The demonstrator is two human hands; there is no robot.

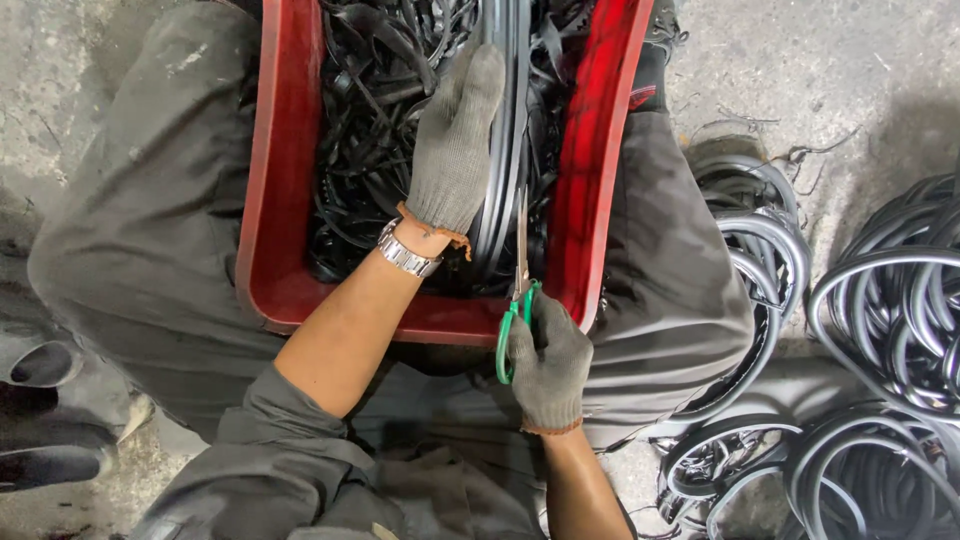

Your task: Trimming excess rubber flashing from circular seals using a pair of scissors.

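A red plastic tub (pixel 270 200) rests between my knees, full of thin black rubber scraps (pixel 365 110). My left hand (pixel 455 140), in a grey knit glove with a metal watch at the wrist, grips a black rubber ring (pixel 505 120) that stands on edge over the tub. My right hand (pixel 548 365), also gloved, is closed on green-handled scissors (pixel 515 300). The scissor blades point up along the ring's edge, just below my left hand.
Piles of black rubber rings (pixel 880 330) lie on the concrete floor (pixel 790 70) to the right. More rings (pixel 745 240) sit next to my right knee. Dark boots (pixel 45 410) show at the lower left.
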